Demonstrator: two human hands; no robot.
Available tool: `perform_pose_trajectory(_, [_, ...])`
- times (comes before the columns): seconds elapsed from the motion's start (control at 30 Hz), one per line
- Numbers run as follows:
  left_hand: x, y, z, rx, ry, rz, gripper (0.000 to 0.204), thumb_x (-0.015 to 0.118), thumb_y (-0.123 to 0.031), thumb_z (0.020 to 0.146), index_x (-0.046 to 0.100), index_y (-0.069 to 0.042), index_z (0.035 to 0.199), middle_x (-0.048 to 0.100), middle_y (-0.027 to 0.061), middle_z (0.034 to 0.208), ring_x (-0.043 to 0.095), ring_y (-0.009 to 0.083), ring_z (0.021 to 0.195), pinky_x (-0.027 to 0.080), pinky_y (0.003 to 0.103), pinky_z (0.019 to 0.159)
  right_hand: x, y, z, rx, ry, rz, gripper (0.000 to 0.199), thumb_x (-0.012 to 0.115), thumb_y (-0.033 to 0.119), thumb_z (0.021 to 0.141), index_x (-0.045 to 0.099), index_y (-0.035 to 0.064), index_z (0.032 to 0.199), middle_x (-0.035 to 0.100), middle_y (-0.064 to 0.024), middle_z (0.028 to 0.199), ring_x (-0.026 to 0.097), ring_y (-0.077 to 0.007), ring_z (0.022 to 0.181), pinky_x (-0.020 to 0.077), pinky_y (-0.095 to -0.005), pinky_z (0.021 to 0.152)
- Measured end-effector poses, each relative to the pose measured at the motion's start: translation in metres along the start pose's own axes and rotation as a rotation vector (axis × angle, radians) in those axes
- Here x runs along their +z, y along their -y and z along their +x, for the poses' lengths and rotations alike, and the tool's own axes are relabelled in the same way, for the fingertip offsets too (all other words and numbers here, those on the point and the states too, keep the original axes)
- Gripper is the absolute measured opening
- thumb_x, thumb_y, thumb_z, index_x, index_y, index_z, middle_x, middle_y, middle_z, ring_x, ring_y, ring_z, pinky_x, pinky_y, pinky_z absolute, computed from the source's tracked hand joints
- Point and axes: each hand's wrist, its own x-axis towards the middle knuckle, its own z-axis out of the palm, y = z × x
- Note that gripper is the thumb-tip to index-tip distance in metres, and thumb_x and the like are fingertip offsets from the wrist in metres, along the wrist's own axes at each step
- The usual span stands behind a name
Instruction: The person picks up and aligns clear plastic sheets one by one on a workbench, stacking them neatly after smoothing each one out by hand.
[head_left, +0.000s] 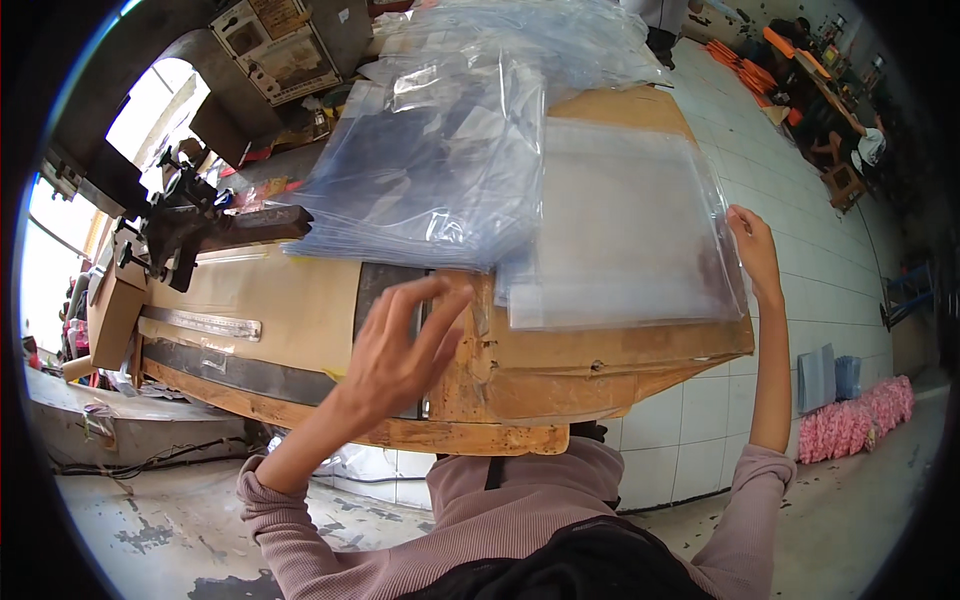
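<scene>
My left hand (395,345) hovers over the table's near edge, holding nothing, its fingers bent and apart and slightly blurred. Just beyond its fingertips lies a thick stack of glossy, bluish clear plastic sheets (430,170). To the right, a neater pile of milky clear plastic sheets (620,230) lies flat on brown cardboard and partly meets the bluish stack. At the right edge of this pile is my right hand (755,250), its fingers curled together on the sheets' rim. How many layers they grip is hidden.
A dark metal arm with clamps (200,230) juts over the table's left side. Below it lies a clear ruler (200,324). More crumpled plastic (520,35) covers the far end. Pink bundles (855,420) rest on the tiled floor at right. Another person (868,145) sits far right.
</scene>
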Motion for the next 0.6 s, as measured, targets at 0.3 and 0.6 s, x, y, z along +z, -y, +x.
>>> perform_pose_trajectory(0.3, [0.044,-0.006,0.009,-0.365,0.129,-0.771,0.057,0.051,-0.022,0.087,0.027,0.005,0.131,0.048,0.0277,0.114,0.056,0.0327,0.092,0.043,0.037,0.079,0.002,-0.003,-0.001,0.149,0.195,0.052,0.044,0.049,0.036,0.088,0.058,-0.0045,0.103,0.058,-0.0048,0.089,0.05,-0.0129,0.085,0.0383,-0.0258,0.079])
perform_pose_trajectory(0.6, [0.039,-0.016,0.019,-0.472,0.174,-0.544,0.048,0.051,-0.02,0.087,0.038,0.0,0.129,0.061,0.0168,0.081,0.059,0.0189,0.071,0.045,0.029,0.07,-0.014,0.01,0.007,0.32,0.289,0.317,0.047,0.055,0.039,0.084,0.057,-0.0058,0.099,0.06,-0.0085,0.085,0.056,-0.014,0.076,0.043,-0.0266,0.076])
